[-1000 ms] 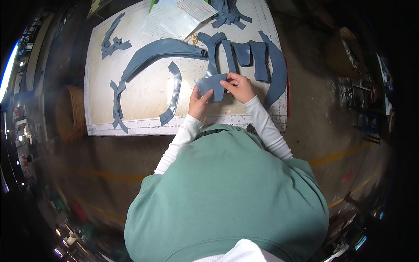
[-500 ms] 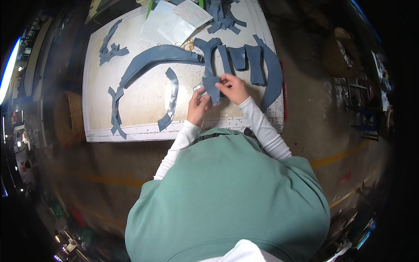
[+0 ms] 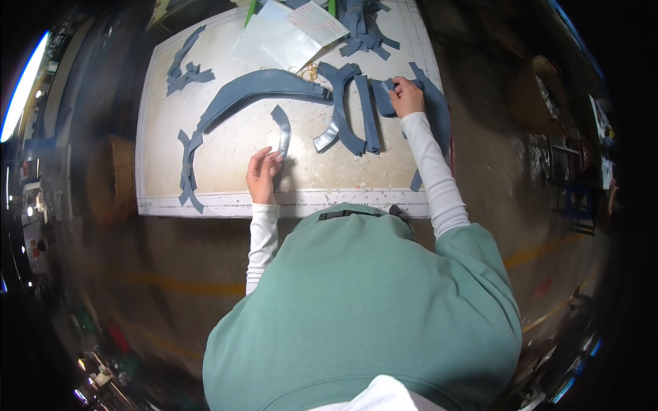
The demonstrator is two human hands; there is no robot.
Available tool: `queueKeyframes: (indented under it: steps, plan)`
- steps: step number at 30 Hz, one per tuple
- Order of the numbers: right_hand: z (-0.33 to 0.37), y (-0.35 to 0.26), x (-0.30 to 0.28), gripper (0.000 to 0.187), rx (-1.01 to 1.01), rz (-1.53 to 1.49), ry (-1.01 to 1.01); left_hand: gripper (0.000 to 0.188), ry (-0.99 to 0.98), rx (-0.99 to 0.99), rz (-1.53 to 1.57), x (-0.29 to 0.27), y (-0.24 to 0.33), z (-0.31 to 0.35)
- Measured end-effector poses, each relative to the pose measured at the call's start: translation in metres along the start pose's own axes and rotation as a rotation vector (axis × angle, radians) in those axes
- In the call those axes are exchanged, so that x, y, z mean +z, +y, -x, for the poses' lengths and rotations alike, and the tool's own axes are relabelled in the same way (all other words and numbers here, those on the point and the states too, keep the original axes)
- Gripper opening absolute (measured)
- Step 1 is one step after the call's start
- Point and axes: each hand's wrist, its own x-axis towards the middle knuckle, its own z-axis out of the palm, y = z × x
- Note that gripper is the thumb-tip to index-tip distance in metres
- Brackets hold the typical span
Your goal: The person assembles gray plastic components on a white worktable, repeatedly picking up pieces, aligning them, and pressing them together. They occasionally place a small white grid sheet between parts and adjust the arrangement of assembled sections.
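My right hand (image 3: 407,98) reaches to the right side of the table, fingers and thumb closed on the edge of a wide blue-grey cut piece (image 3: 384,101) of leather-like sheet. It partly covers the pieces beside it. My left hand (image 3: 262,175) hovers at a curved blue-grey strip (image 3: 282,127) with a shiny face, covering its lower part; its fingers are loosely bent and apart. Between my hands lies a bundle of crossed curved strips (image 3: 339,103), pinched together at the middle. Right beside it is a narrow straight stack (image 3: 368,116).
A thick stack of long arched pieces (image 3: 264,85) lies behind my left hand. Another crossed bundle (image 3: 187,164) is at the left, and loose strips (image 3: 188,79) lie beyond it. Papers (image 3: 281,34) and a heap of strips (image 3: 367,31) occupy the far side. A large curved piece (image 3: 436,113) borders the right edge.
Both hands have let go of the crossed bundle, which now lies on the table. My left hand moved left to the curved strip; my right hand moved right and away to the wide piece.
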Motion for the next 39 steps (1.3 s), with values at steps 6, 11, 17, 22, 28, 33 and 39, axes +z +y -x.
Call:
queueKeyframes:
  steps: [6,11,17,22,28,33,39]
  plan:
    - [0.010,-0.033,-0.009,0.038,-0.103,0.079,0.072,0.022,0.218,0.136,-0.226,-0.072,-0.002,0.010]
    - [0.032,-0.084,0.018,0.022,-0.302,-0.323,-0.079,0.018,0.282,0.249,-0.696,-0.089,-0.002,0.024]
    - [0.063,-0.146,0.092,0.035,-0.403,-0.286,-0.413,0.034,0.093,0.229,-1.010,-0.072,-0.001,0.030]
    - [0.082,-0.185,0.133,0.073,-0.208,0.189,-0.461,0.042,0.091,0.139,-1.013,-0.066,0.000,0.028]
    - [0.071,-0.185,0.148,0.063,-0.023,-0.130,-0.446,0.048,0.055,0.152,-1.020,-0.067,0.001,0.041]
    - [0.064,-0.175,0.131,0.019,-0.063,-0.441,-0.348,0.049,0.066,0.144,-1.002,-0.067,0.001,0.042]
    - [0.024,-0.186,0.073,0.017,-0.182,-0.787,-0.310,0.036,-0.004,0.059,-1.115,-0.073,-0.001,0.033]
